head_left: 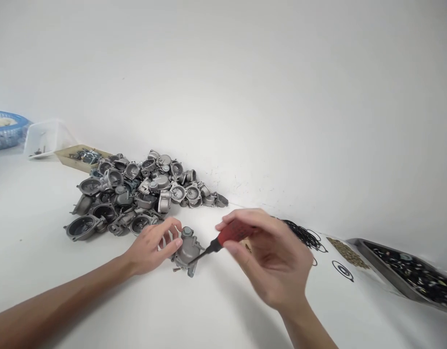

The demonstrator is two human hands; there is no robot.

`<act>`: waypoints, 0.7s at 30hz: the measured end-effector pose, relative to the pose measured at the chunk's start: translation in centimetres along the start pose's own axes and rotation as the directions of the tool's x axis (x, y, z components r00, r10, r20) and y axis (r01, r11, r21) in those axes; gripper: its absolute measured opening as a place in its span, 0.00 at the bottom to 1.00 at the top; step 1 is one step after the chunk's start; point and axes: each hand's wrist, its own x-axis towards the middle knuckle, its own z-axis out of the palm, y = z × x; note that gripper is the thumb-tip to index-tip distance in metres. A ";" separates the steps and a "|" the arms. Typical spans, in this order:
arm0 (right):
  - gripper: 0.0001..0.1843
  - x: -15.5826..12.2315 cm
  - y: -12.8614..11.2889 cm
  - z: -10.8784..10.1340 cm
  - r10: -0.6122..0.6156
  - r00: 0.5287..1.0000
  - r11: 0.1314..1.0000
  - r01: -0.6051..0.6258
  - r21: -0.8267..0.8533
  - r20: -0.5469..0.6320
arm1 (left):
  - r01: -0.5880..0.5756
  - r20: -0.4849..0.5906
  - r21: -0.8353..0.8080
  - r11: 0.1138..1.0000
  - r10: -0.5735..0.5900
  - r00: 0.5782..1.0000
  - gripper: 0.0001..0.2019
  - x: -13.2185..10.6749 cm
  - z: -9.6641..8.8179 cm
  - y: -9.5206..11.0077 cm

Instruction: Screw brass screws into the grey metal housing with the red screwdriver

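My left hand (152,247) grips a small grey metal carburetor body (187,251) that rests on the white table, fingers curled round its left side. My right hand (270,257) is closed round a screwdriver (223,240) with a red handle and black shaft. The screwdriver's tip touches the right side of the carburetor body. Both forearms reach in from the bottom edge.
A heap of several grey metal carburetor parts (136,198) lies behind my left hand. Black rubber rings (306,237), small brass pieces (348,253) and a metal tray of dark parts (412,276) sit at the right. A blue basket (5,128), a clear tub (45,138) and a beige tray (80,157) stand far left.
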 end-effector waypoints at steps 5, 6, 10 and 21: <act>0.25 -1.3 -0.3 2.8 0.005 0.973 0.999 0.004 -0.040 0.232 | -0.010 -0.088 0.031 0.999 0.013 0.996 0.11 0.2 -0.1 0.0; 0.23 -1.6 -0.1 3.2 0.017 0.965 0.998 0.000 -0.068 0.261 | -0.018 -0.092 0.031 0.999 0.020 0.996 0.10 0.2 -0.1 0.0; 0.18 -2.4 1.0 4.1 0.048 0.941 0.993 -0.008 -0.120 0.335 | -0.038 -0.104 0.007 0.999 0.038 0.994 0.08 0.2 0.1 -0.1; 0.17 -2.9 2.0 4.6 0.041 0.916 0.988 0.022 -0.151 0.399 | -0.044 -0.090 -0.006 0.999 0.043 0.995 0.07 0.2 0.1 -0.5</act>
